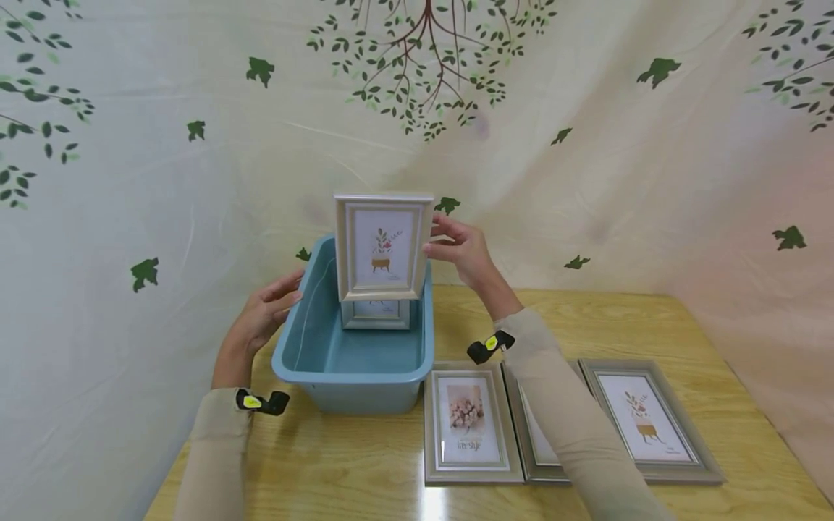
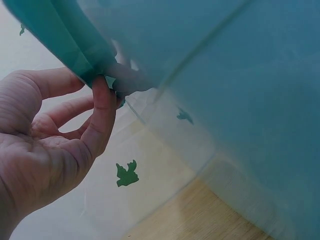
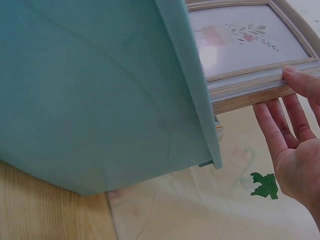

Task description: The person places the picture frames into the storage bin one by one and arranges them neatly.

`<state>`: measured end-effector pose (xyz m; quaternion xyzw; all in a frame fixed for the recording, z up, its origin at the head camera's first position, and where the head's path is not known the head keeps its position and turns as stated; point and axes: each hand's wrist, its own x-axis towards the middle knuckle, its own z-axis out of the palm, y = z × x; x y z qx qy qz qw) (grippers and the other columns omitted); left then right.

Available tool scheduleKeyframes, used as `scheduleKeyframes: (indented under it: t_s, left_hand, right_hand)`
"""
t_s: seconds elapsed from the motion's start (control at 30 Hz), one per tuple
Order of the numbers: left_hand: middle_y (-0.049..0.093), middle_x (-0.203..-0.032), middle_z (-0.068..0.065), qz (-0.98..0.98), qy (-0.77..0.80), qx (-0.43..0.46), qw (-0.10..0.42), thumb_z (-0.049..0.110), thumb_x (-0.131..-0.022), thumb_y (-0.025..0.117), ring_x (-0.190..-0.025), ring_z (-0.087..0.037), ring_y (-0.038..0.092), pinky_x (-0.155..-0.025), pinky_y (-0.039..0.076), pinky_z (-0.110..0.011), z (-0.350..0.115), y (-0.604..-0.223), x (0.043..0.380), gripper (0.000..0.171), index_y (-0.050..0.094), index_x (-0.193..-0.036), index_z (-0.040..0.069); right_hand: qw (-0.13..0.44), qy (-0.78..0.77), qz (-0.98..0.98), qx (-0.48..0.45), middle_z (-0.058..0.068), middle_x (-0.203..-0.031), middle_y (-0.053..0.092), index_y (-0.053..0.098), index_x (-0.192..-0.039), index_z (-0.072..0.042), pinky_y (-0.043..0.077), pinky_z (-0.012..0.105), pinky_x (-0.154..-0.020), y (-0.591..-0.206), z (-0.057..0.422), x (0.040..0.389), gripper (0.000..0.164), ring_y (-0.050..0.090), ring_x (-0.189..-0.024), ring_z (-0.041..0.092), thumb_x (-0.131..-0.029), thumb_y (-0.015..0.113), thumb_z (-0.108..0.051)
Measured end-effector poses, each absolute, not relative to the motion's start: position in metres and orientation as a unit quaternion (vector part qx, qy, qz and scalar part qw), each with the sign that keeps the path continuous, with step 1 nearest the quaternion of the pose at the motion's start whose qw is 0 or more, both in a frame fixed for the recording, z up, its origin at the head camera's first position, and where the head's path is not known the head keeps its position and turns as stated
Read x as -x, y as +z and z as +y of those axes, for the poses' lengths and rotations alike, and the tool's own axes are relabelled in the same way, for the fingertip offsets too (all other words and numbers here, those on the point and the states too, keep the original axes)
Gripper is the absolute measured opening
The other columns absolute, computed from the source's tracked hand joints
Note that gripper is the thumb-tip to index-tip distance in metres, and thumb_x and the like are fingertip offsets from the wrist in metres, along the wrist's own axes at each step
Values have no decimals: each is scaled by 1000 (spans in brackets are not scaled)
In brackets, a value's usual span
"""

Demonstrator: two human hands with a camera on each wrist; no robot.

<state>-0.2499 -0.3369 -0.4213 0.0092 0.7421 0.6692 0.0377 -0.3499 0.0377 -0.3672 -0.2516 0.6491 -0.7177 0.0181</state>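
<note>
My right hand [image 1: 470,255] grips the right edge of a light wood-toned picture frame [image 1: 383,250], upright above the far part of a blue plastic bin [image 1: 365,398]. Its print shows a plant in an orange pot. In the right wrist view the thumb lies on the frame's face and the fingers are behind its edge. Lower down, another picture frame [image 1: 376,320] leans inside the bin, its upper part hidden by the held one. On the other side, my left hand [image 2: 55,120] pinches the bin's rim [image 2: 75,55] between thumb and fingers.
Right of the bin, a picture frame with a flower print [image 1: 474,427] lies face up on the wooden table [image 1: 339,463]. Beside it are a partly covered frame [image 1: 531,427], under my right sleeve, and another plant-print frame [image 1: 645,420]. A leaf-patterned cloth [image 1: 573,181] hangs behind.
</note>
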Motion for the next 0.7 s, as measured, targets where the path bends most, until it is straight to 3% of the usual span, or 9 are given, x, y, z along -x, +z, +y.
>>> scheduleKeyframes:
  t_s: [0.7]
  left_hand:
    - [52,-143,-1,727,686,-22,40,27,-103,62,-115,-4,62,-89,56,-22,-337,-423,252,62,38,-159,15]
  right_hand:
    - [-4,-680,695,234,11,-106,72,67,-131,-1,60,27,-77,-383,23,346,49,71,-87,18,-84,80,4]
